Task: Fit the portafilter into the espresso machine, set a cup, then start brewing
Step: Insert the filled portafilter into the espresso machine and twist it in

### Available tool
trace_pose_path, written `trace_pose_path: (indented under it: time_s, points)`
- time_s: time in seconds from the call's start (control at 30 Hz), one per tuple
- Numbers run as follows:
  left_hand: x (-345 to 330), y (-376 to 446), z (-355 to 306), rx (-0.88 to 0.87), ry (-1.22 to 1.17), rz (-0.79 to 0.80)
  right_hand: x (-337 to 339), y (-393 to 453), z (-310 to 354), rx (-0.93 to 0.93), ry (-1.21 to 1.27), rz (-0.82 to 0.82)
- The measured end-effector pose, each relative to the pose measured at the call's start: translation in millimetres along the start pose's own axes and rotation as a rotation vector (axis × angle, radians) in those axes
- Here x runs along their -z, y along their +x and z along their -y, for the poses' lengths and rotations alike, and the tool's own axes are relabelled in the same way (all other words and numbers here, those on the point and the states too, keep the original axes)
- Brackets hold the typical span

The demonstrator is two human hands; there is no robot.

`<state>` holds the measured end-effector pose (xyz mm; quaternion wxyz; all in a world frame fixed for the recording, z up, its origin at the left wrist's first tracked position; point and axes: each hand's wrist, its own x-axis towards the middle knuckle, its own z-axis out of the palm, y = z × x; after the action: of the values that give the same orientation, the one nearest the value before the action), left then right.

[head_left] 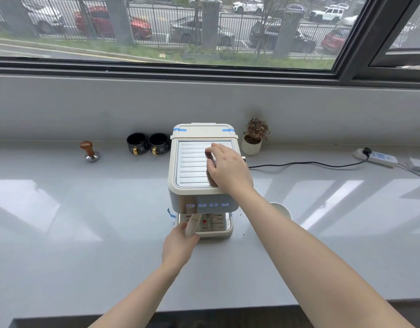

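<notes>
A cream espresso machine stands mid-counter, its four front buttons glowing blue. My left hand grips the cream handle of the portafilter, which runs up under the machine's front; the basket end is hidden. My right hand lies flat on the ribbed metal top, fingers spread, holding nothing. A white cup stands on the counter to the right of the machine, partly behind my right forearm. The drip tray has no cup on it.
Two black cups with gold handles stand left of the machine, a wood-topped tamper farther left. A small potted plant sits at the back right. A black cord runs to a power strip.
</notes>
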<state>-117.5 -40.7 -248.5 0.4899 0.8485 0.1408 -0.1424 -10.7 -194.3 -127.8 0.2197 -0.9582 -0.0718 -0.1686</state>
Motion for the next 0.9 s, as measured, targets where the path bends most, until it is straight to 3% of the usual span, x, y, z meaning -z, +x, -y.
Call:
trace_pose_path:
  time_s: [0.17,0.27,0.57,0.9]
  points:
    - [19,6,-2,0.121,-0.259,0.349,0,0,2,-0.012,-0.04,0.046]
    - [22,5,2,0.175,-0.371,0.437,1,-2,4,-0.054,-0.061,0.05]
    - [9,2,10,0.216,-0.51,0.293,3,-1,2,-0.105,-0.072,0.038]
    - [-9,-6,7,0.175,-0.48,0.119,-2,-6,1,-0.178,-0.105,-0.023]
